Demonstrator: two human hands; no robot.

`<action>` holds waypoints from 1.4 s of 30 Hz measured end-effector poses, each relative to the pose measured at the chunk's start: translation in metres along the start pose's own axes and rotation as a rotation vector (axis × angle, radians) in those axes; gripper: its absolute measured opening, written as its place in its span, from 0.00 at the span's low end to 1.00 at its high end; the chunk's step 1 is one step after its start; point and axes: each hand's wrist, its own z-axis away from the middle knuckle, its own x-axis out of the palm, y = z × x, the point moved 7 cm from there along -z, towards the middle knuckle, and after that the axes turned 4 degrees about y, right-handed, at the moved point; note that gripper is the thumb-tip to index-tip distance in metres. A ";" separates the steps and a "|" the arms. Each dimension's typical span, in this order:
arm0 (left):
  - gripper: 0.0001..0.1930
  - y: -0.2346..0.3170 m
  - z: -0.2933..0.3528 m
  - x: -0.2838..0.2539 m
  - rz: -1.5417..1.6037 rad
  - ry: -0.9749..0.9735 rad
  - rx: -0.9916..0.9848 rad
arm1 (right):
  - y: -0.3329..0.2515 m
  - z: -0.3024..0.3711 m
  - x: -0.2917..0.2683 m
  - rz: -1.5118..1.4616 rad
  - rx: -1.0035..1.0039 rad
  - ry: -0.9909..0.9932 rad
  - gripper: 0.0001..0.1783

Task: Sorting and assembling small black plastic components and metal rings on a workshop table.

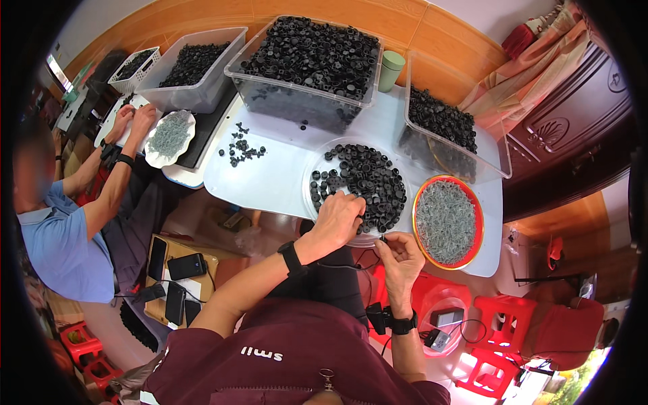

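My left hand reaches over the near part of a clear round tray filled with small black round plastic parts. Its fingers are curled together at the parts, and whatever they pinch is hidden. My right hand is just past the tray's near rim, thumb and finger pinched on a small black part; only its tip shows. To the right of the tray, a red-rimmed round bowl holds a heap of small grey metal screws. More black parts lie loose on the white table.
Large clear bins of black parts stand along the back, with another bin at right. A green cup is between them. On the left a co-worker works beside a white dish. Red stools stand at lower right.
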 end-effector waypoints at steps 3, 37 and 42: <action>0.08 -0.004 -0.007 -0.006 0.118 0.029 -0.039 | 0.007 0.001 -0.003 0.000 0.024 0.000 0.10; 0.10 -0.019 0.043 -0.002 1.809 -0.297 -0.700 | -0.076 0.002 0.059 0.426 -0.431 -0.107 0.10; 0.10 -0.020 0.043 -0.003 1.803 -0.293 -0.679 | -0.076 0.003 0.062 0.453 -0.429 -0.115 0.10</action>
